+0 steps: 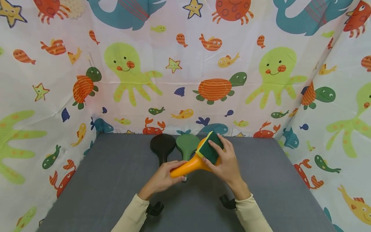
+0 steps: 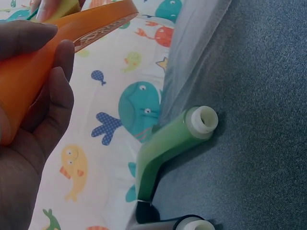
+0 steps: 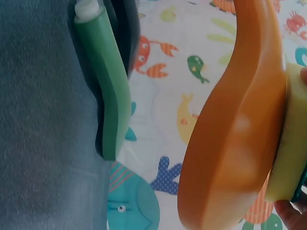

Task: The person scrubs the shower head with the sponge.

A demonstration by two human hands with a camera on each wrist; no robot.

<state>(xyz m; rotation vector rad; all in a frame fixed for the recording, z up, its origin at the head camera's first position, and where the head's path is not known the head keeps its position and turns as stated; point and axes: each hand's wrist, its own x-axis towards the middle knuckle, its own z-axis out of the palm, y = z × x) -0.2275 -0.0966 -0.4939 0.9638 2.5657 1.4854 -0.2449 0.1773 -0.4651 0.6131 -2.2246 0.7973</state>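
Currently a glossy orange plastic shower head with a long tapering handle [image 1: 188,167] is held up above a grey fabric-like surface [image 1: 116,180], aslant between the two hands, its handle toward the left and its broad head toward the right. The left hand [image 1: 163,178] grasps the handle near its end, thumb on one side and fingers curled round the other. The right hand [image 1: 227,158] grips a rectangular sponge, yellow foam with a dark green scouring layer [image 1: 211,149], its fingers bent over the edges. The sponge's yellow side lies against the smooth back of the orange head, with the green layer facing outward; the left wrist view shows a perforated grille on the head's opposite side.

Behind the hands, on the surface near its far edge, lie a matte green shower head [image 1: 186,144] and, just beside it on the left, a black shower head [image 1: 163,145]. Their handles point toward the person, and each ends in a white connector, the green one's [image 2: 205,120] plainly hollow. A white curtain printed with colourful sea animals [image 1: 166,93] rises behind the surface and along both sides
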